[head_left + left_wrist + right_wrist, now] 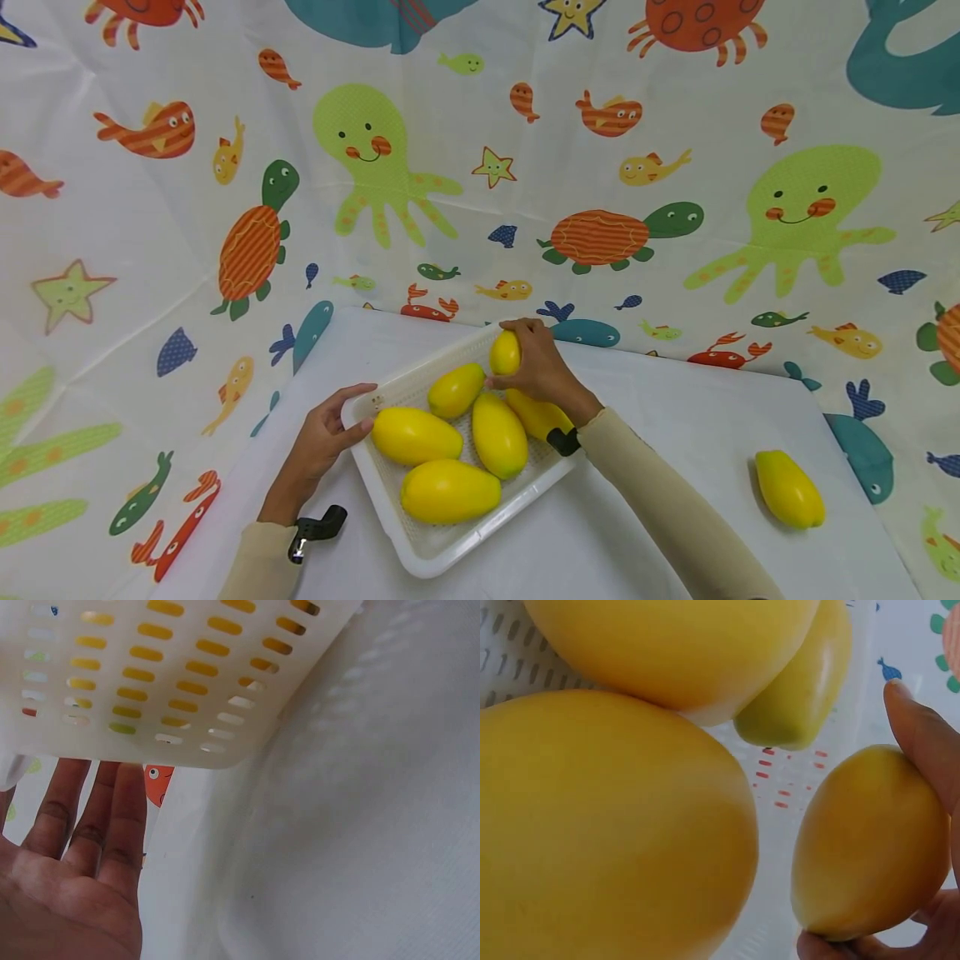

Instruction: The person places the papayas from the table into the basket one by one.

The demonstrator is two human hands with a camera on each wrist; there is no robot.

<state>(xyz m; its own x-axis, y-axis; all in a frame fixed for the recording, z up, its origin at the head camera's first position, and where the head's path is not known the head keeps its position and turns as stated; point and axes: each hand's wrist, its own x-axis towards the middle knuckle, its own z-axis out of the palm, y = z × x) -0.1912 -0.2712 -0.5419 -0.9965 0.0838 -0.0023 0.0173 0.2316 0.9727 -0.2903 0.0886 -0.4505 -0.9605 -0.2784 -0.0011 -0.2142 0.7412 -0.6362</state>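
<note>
A white plastic basket with slotted walls stands on the table, several yellow papayas lying in it. My left hand holds the basket's left corner, thumb on the rim and fingers along the outside. The left wrist view shows those fingers fairly straight below the slotted wall. At the far end of the basket, my right hand grips a smaller-looking papaya between thumb and fingers. In the right wrist view this papaya is apart from the larger ones beside it.
Another papaya lies on the white tabletop, to the right of the basket. A white sheet printed with sea animals hangs behind and left of the table. Dark camera mounts sit at both wrists.
</note>
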